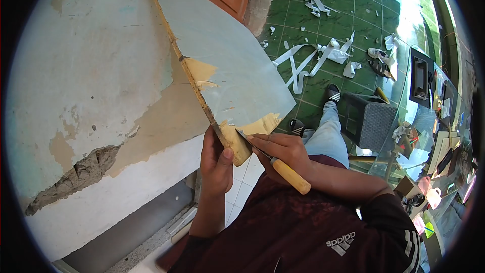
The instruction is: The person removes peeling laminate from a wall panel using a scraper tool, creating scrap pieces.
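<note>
While my left hand (218, 164) grips the panel (235, 55) at its near corner, my right hand (289, 152) holds the knife (291, 176), best angled shallow.

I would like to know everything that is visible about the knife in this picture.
The knife has a thin, narrow blade that looks like metal, and a thicker, yellowish handle that looks wooden, with a rounded end. The right hand holds it, its fingers partly covering the blade. It lies slanted: the tip points up and left in the picture, over the bare tan corner of the board, while the handle points down and right. The sharpness cannot be told.
</note>
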The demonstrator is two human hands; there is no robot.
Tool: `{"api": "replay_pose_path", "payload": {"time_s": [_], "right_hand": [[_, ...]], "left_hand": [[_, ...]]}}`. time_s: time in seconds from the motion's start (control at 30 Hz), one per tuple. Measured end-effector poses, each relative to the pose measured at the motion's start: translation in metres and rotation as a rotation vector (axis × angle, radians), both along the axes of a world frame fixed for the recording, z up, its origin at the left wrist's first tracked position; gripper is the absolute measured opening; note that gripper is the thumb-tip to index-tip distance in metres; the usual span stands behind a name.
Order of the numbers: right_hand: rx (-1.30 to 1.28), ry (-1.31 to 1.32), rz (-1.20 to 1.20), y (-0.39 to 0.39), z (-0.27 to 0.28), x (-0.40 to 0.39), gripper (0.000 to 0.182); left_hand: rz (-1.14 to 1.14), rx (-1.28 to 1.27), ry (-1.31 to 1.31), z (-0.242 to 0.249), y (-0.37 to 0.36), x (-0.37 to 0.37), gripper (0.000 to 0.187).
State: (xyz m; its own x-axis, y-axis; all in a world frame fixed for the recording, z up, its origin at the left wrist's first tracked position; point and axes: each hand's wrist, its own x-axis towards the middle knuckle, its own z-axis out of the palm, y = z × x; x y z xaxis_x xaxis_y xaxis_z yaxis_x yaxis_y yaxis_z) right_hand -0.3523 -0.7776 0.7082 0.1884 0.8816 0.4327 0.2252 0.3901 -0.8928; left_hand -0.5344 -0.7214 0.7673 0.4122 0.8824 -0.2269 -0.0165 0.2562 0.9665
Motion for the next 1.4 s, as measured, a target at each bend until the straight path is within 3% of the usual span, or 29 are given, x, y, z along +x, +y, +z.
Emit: {"api": "replay_pose_path", "payload": {"time_s": [0.43,0.67,1.0,1.13,1.4], "right_hand": [[-0.011,0.04,-0.047,0.009,-0.004,-0.004,0.031],[-0.054,0.062,-0.009,0.014,-0.025,-0.004,0.039],[-0.053,0.018,0.085,-0.009,-0.022,0.001,0.035],[-0.004,0.033,-0.016,0.007,-0.034,-0.012,0.031],[-0.046,0.062,0.019,0.007,-0.04,-0.022,0.026]], "left_hand": [[0.012,0.003,-0.01,-0.002,-0.003,-0.002,0.076],[0.005,-0.012,-0.018,-0.001,0.0,-0.003,0.077],[0.05,-0.03,-0.015,0.001,0.0,-0.007,0.077],[0.066,-0.046,-0.03,0.001,0.0,-0.008,0.076],[0.115,-0.042,-0.018,0.001,-0.006,-0.017,0.075]]}}
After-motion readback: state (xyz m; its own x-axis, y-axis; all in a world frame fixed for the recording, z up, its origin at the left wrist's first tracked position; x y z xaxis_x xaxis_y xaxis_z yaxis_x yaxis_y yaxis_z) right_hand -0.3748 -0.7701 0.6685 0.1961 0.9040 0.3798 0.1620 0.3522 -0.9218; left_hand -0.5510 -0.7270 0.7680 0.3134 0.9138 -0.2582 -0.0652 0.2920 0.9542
